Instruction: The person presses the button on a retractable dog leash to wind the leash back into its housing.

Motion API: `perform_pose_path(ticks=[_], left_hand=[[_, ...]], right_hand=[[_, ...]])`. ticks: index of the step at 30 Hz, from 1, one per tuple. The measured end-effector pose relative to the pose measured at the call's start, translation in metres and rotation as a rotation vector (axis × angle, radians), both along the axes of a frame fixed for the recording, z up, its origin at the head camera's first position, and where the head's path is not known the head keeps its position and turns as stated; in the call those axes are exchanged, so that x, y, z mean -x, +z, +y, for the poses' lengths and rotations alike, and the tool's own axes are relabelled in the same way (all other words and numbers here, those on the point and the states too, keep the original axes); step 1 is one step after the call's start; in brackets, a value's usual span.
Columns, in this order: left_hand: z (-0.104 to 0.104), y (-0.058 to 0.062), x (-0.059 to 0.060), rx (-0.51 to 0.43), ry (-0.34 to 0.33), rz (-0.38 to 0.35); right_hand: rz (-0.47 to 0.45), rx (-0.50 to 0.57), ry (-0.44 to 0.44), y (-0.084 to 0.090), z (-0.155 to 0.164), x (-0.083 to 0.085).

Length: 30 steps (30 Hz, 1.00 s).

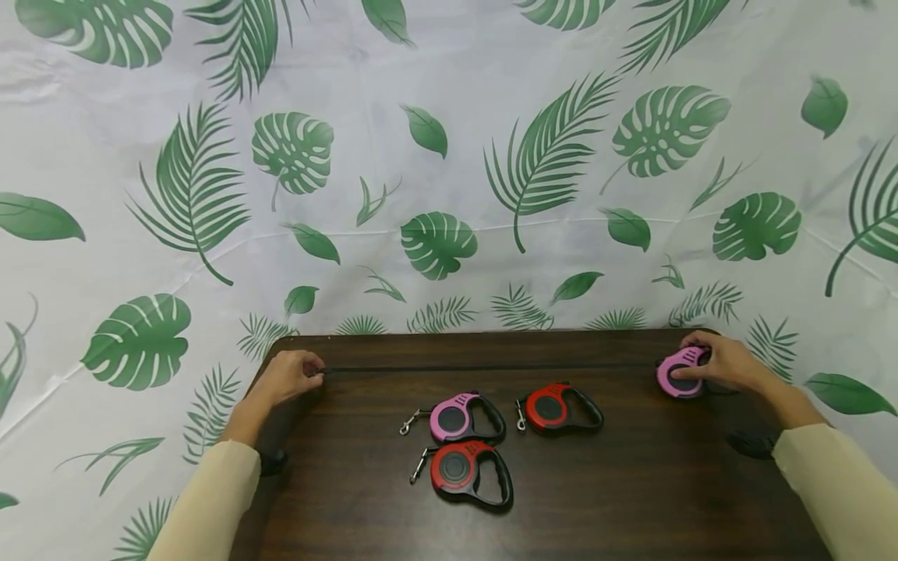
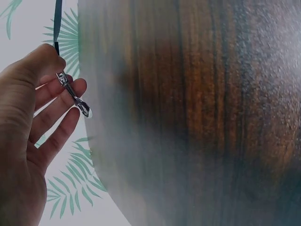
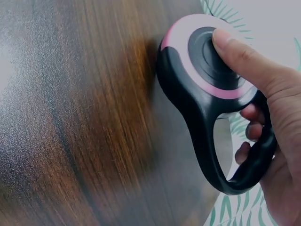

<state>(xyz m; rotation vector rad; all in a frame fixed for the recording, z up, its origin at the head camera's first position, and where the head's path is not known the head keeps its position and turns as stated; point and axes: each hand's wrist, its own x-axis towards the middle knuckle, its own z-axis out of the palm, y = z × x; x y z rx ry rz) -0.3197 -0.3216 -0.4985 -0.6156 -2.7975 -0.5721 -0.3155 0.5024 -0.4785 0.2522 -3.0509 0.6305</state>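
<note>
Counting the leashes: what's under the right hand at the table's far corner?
A pink retractable leash, thumb on its round centre, fingers through the black handle. The table beneath it is hidden.

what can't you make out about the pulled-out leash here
- Head view: the metal clip is hidden inside the left hand.
- Head view: the right hand covers part of the pink leash case.
- Left wrist view: the leash tape is cut off by the top edge.

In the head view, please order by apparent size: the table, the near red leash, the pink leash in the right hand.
1. table
2. near red leash
3. pink leash, partly hidden by the right hand and farther away, so its rank is unsure.
</note>
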Motion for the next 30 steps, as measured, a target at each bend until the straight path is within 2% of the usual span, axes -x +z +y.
perform_pose_path(ticks=[4, 11, 16, 24, 30], left_hand=[[0.001, 0.004, 0.000, -0.009, 0.004, 0.011], [-0.002, 0.006, -0.001, -0.018, 0.002, 0.050], [-0.006, 0.011, -0.003, -0.029, -0.024, 0.035], [-0.012, 0.016, -0.007, -0.048, -0.031, 0.053], [-0.014, 0.019, -0.010, -0.048, -0.020, 0.018]], right_hand=[[0.012, -0.008, 0.000, 0.001, 0.002, -0.003], [-0.018, 0.008, -0.002, 0.007, 0.002, -0.009], [-0.030, 0.027, 0.028, 0.010, 0.003, -0.013], [0.018, 0.053, 0.080, 0.010, 0.002, -0.013], [-0.008, 0.141, 0.063, 0.004, 0.006, -0.012]])
